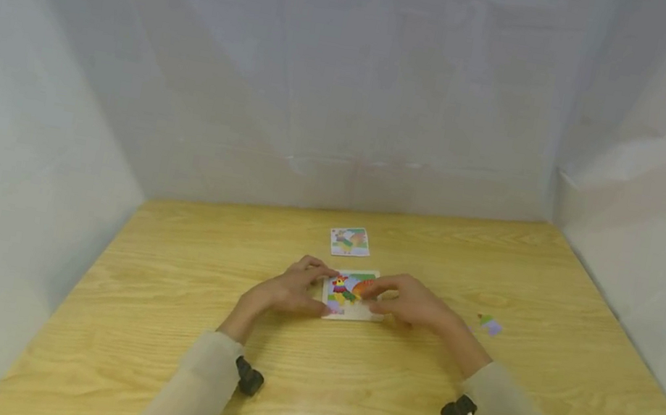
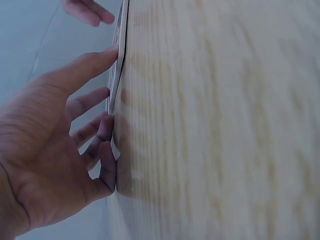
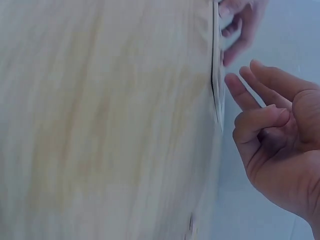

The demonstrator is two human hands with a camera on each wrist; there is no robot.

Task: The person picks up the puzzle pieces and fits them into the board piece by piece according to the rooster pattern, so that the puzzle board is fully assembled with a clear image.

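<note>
Head view shows a small square puzzle board (image 1: 351, 297) lying flat in the middle of the worktop (image 1: 540, 389). It has a bright bird picture in red, yellow, green and orange, with a white edge. The left hand (image 1: 287, 291) rests at its left side with fingers mostly straight, the tips touching the edge. The right hand (image 1: 411, 301) is at the right side, its fingers bent a little over the picture; I cannot tell if it pinches a piece.

To do this well, I think the left hand should keep the board from sliding while the right one presses down softly, so nothing pops up.

Left wrist view shows the board is thin and flat, like card, with a dark line under its edge. It looks stiff and smooth.

A little picture card (image 1: 350, 241) lies beyond the board, well apart. One loose piece (image 1: 490, 324), purple and green, sits off to the right. The worktop is pale wood, shiny, with wavy lines. Soft white sheets (image 1: 354, 79) hang all around.
</note>
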